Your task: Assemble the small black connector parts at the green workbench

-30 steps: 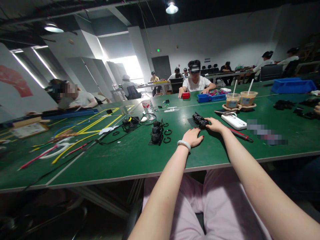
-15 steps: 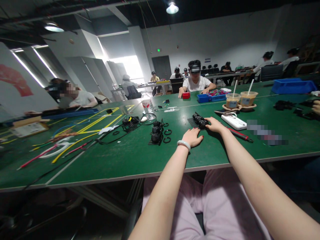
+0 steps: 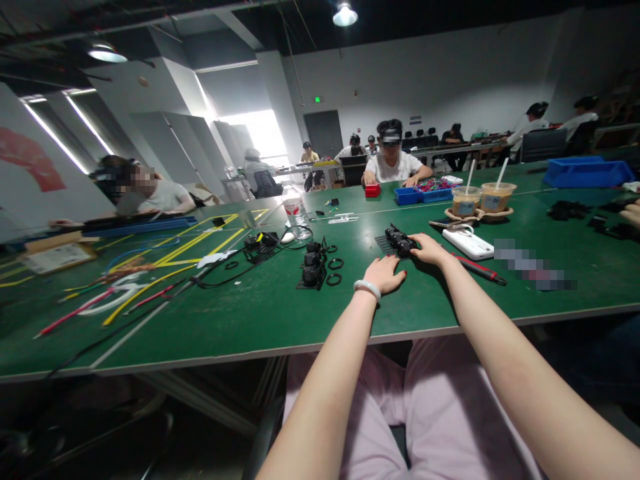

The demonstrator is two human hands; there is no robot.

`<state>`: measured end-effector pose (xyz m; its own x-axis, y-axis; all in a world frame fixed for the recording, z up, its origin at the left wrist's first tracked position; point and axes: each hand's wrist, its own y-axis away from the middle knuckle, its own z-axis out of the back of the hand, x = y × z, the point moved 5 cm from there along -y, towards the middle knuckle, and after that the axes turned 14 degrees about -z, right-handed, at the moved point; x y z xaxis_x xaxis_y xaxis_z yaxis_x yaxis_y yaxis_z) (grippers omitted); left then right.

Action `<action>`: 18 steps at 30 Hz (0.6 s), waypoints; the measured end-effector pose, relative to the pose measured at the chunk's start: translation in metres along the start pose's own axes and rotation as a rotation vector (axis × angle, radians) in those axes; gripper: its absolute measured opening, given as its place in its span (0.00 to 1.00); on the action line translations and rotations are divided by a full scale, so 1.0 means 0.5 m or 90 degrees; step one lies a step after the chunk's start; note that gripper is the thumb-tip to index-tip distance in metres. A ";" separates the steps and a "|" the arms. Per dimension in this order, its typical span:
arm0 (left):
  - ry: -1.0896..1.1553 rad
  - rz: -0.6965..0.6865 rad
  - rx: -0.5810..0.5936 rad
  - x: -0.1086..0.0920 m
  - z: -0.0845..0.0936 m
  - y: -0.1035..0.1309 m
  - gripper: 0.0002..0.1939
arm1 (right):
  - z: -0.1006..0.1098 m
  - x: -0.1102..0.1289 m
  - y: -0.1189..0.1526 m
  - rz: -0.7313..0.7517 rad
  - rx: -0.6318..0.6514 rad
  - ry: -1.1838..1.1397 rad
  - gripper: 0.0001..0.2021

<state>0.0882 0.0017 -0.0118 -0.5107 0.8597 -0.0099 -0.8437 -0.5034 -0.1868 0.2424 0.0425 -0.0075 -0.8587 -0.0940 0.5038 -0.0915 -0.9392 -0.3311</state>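
A black part with a finned, grille-like base and rounded black pieces on top [image 3: 399, 241] lies on the green table in front of me. My right hand [image 3: 427, 249] is at its right end, thumb on the near side and fingers on the far side, closed on it. My left hand [image 3: 383, 273] rests palm down just in front of the part, its fingers stretched and the thumb apart, holding nothing. To the left stands a similar black part [image 3: 313, 265], with several black rings [image 3: 335, 264] lying in a column beside it.
A red-handled tool [image 3: 479, 269], a white power bank [image 3: 469, 244] and two drink cups [image 3: 467, 202] lie to the right. A water bottle [image 3: 296, 212] and a black cable [image 3: 227, 283] are on the left. Across the table, a person reaches to a red block [image 3: 373, 191] near blue bins [image 3: 409, 196].
Across the table, the person's hand has moved onto the red block from beside it. My hands and the black part look unmoved.
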 end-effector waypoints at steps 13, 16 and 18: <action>0.002 0.023 0.015 -0.005 0.010 0.004 0.28 | -0.010 -0.005 -0.006 -0.007 -0.008 0.015 0.23; -0.001 0.022 0.015 -0.003 0.008 0.004 0.28 | -0.011 -0.006 -0.006 -0.020 -0.002 0.012 0.23; -0.004 0.018 0.015 -0.003 0.007 0.003 0.28 | -0.011 -0.006 -0.005 -0.025 -0.001 0.010 0.23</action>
<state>0.0869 -0.0006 -0.0087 -0.5349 0.8448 -0.0084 -0.8329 -0.5290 -0.1626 0.2426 0.0469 -0.0124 -0.8621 -0.0512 0.5042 -0.1264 -0.9417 -0.3118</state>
